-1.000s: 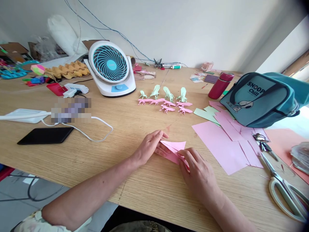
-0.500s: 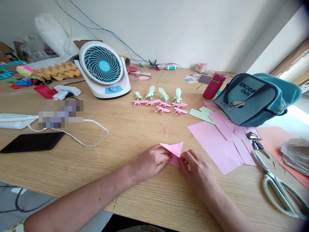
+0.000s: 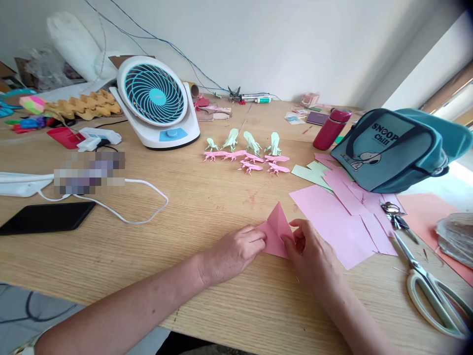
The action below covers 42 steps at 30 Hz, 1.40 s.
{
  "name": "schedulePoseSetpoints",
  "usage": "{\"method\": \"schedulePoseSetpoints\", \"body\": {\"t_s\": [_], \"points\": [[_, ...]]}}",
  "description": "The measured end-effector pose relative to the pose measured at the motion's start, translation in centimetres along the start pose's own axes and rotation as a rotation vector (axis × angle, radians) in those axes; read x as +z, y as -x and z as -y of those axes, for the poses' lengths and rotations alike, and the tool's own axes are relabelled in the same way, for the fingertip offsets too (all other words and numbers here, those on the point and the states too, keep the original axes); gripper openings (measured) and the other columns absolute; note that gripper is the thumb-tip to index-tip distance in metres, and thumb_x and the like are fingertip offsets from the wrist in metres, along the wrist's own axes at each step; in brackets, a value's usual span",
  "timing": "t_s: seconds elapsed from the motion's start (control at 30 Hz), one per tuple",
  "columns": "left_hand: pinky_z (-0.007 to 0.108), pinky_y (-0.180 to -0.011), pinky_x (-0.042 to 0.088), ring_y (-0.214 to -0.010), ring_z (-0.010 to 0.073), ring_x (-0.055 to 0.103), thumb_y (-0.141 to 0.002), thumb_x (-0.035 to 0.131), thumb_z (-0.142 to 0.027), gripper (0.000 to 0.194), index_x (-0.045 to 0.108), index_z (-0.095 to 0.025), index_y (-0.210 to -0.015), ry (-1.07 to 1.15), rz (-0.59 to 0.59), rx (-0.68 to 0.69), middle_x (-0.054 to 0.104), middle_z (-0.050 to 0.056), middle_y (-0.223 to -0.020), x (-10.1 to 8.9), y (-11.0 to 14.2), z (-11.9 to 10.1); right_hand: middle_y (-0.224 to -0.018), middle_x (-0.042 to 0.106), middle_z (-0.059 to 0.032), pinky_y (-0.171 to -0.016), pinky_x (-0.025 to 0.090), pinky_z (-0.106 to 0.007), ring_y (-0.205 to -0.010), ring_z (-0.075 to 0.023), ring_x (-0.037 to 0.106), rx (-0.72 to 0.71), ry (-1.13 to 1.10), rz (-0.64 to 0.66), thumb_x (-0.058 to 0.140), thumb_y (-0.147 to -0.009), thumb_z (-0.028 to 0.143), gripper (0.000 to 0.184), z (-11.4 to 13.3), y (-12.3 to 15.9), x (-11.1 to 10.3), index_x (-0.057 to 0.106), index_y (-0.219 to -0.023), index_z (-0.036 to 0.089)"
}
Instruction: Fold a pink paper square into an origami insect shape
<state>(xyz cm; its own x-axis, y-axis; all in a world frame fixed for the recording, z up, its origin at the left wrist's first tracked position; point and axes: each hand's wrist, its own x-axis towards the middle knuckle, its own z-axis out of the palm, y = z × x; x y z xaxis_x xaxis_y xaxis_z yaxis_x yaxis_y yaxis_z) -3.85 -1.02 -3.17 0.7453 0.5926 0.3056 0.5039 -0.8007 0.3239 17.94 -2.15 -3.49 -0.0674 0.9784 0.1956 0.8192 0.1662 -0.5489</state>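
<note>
Folding work, mid-fold. We have a small, folded piece of thin pink paper [image 3: 274,236] between both hands, near the near edge of the wooden desk [image 3: 125,256], right of that edge's middle. Can't tell whether its underside touches the desk.

What's changed: half a second ago the piece showed a straight far edge and a flap angled down toward us. Now one pointed peak rises away from us, with a crease running down from its tip. We judge that the paper has been opened or turned over between folds, and the peak looks not yet pressed flat.

Our bare left hand [image 3: 236,250] is closed on the piece's left corner, fingertips on top; thumb not clear. Our bare right hand [image 3: 312,251] pinches the right edge, thumb on the near face, index finger raised and bent behind it. Its grip is looser-looking than before.

Beyond, toward the desk's far edge, we see pale green folded-paper insects [image 3: 231,139] with pink folded-paper insects [image 3: 278,169] in front. Just right of the right hand lies a large flat pink paper sheet [image 3: 330,224]; big cream-handled metal scissors [image 3: 418,268] sit toward the desk's near right corner.
</note>
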Motion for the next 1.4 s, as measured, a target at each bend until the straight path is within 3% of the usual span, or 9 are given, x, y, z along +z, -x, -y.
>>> {"method": "schedulePoseSetpoints", "body": {"t_s": [0.23,0.43,0.6,0.67,0.77,0.87,1.03,1.13,1.4], "points": [[0.03,-0.086,0.05,-0.094,0.0185,0.058,-0.094,0.047,-0.006,0.015,0.059,-0.015,-0.095,-0.047,0.03,0.049,0.064,0.007,-0.1,-0.2,0.2,-0.1,-0.08,0.064,-0.0001,-0.054,0.047,-0.03,-0.061,-0.0182,0.06,-0.015,-0.013,-0.095,0.057,-0.088,0.038,0.05,0.0,-0.7,-0.2,0.045,-0.133,0.021],[0.03,-0.078,0.051,-0.085,0.0193,0.058,-0.087,0.052,-0.007,0.011,0.06,-0.015,-0.084,-0.086,0.066,0.202,0.065,0.006,-0.089,-1.0,0.3,-0.6,-0.083,0.064,-0.0007,-0.058,0.051,-0.028,-0.063,-0.0154,0.059,-0.197,-0.044,-0.229,0.057,-0.093,0.03,0.052,1.8,2.4,-0.9,0.038,-0.141,0.023],[0.033,-0.086,0.054,-0.097,0.0208,0.062,-0.094,0.046,-0.009,0.025,0.061,-0.011,-0.113,-0.098,-0.013,0.187,0.069,0.01,-0.101,-0.4,0.5,-1.1,-0.083,0.065,-0.0015,-0.061,0.051,-0.029,-0.065,-0.016,0.059,-0.307,0.034,-0.308,0.058,-0.093,0.018,0.057,1.4,4.2,-1.2,0.036,-0.145,0.025],[0.032,-0.089,0.054,-0.1,0.0206,0.063,-0.096,0.046,-0.01,0.026,0.061,-0.011,-0.117,-0.094,-0.039,0.186,0.069,0.01,-0.104,-0.2,0.5,-1.3,-0.091,0.065,-0.0058,-0.066,0.051,-0.032,-0.075,-0.0192,0.061,-0.328,0.104,-0.328,0.06,-0.092,0.017,0.056,1.1,3.9,-1.5,0.038,-0.144,0.024],[0.032,-0.096,0.053,-0.109,0.0212,0.062,-0.097,0.046,-0.012,0.025,0.061,-0.01,-0.117,-0.066,-0.066,0.191,0.069,0.011,-0.11,-0.2,0.4,-1.4,-0.118,0.062,-0.0152,-0.084,0.048,-0.041,-0.105,-0.0286,0.058,-0.428,0.349,-0.353,0.06,-0.091,0.013,0.049,1.1,3.4,-2.0,0.049,-0.137,0.025],[0.032,-0.098,0.051,-0.112,0.0219,0.062,-0.098,0.044,-0.012,0.025,0.063,-0.01,-0.114,-0.054,-0.039,0.186,0.068,0.012,-0.112,-0.3,0.3,-1.4,-0.132,0.06,-0.0139,-0.091,0.039,-0.045,-0.118,-0.0308,0.05,-0.569,0.543,-0.313,0.051,-0.093,0.009,0.038,1.5,3.4,-2.4,0.058,-0.129,0.022],[0.032,-0.094,0.052,-0.103,0.0216,0.062,-0.1,0.043,-0.014,0.026,0.064,-0.011,-0.116,-0.077,0.019,0.178,0.068,0.009,-0.106,-0.3,0.2,-1.4,-0.11,0.07,-0.0107,-0.08,0.035,-0.041,-0.095,-0.0252,0.053,-0.714,0.575,-0.155,0.047,-0.089,0.005,0.036,1.1,3.2,-2.2,0.064,-0.119,0.013],[0.033,-0.092,0.052,-0.101,0.0219,0.06,-0.1,0.043,-0.015,0.027,0.063,-0.011,-0.118,-0.098,0.051,0.181,0.067,0.01,-0.105,-0.3,0.4,-1.5,-0.104,0.068,-0.0125,-0.076,0.034,-0.042,-0.086,-0.0257,0.051,-0.731,0.597,-0.067,0.052,-0.085,0.007,0.038,0.5,2.8,-2.2,0.065,-0.12,0.011],[0.035,-0.093,0.049,-0.105,0.0229,0.058,-0.1,0.043,-0.015,0.027,0.06,-0.011,-0.121,-0.083,0.098,0.17,0.066,0.01,-0.111,-0.5,0.6,-1.6,-0.083,0.061,-0.0075,-0.069,0.034,-0.039,-0.075,-0.0231,0.046,-0.753,0.547,0.012,0.057,-0.087,0.013,0.034,-0.7,2.1,-2.0,0.064,-0.12,0.01]]}}
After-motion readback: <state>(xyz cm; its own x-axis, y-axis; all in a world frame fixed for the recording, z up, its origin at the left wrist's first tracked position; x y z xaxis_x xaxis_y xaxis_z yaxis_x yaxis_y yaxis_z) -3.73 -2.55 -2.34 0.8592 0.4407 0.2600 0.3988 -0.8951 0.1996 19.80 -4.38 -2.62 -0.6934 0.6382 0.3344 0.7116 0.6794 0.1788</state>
